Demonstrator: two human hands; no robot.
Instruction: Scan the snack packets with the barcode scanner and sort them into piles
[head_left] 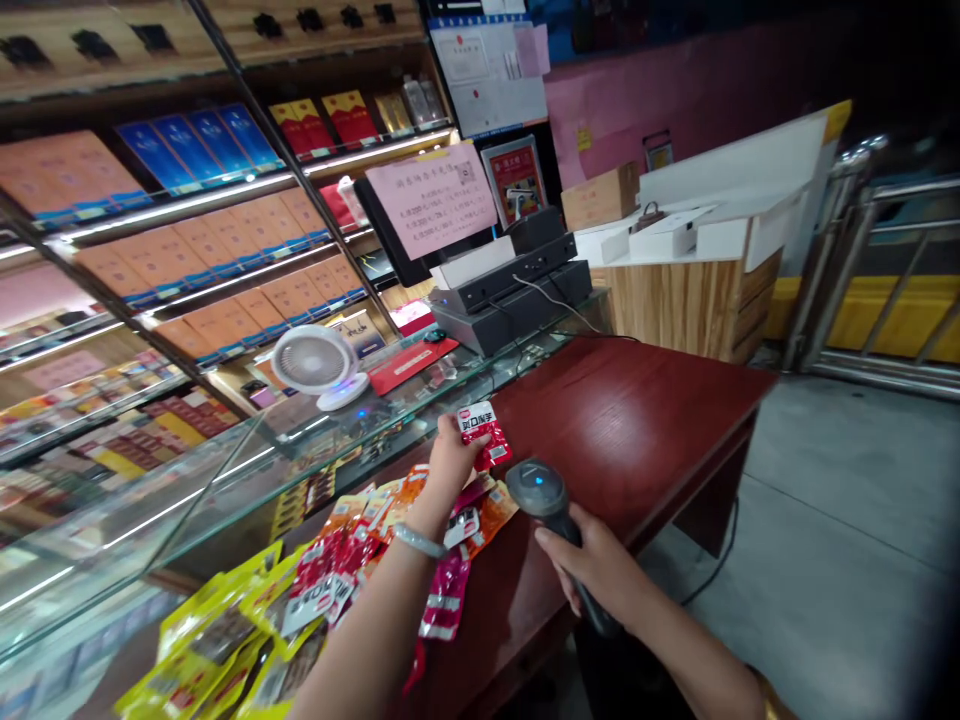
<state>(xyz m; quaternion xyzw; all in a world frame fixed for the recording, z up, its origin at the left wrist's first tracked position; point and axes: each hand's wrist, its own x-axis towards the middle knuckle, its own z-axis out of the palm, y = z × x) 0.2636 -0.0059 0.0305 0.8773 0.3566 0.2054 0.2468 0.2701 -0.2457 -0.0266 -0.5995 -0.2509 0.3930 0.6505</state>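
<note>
Between the fingers of my left hand is a red and white snack packet, raised just over the table. A bracelet circles that wrist. My right hand grips a dark barcode scanner by its handle; a small blue light shows on its head, which sits to the right of the packet. Beneath and beside my left forearm lies a pile of snack packets: red ones, an orange one, a magenta one and larger yellow bags at the near left.
The packets lie on a dark red table against a glass display counter. On the counter stand a white fan, a red mat and a black cash drawer with a monitor behind. Stocked shelves rise at left; a metal railing stands at right.
</note>
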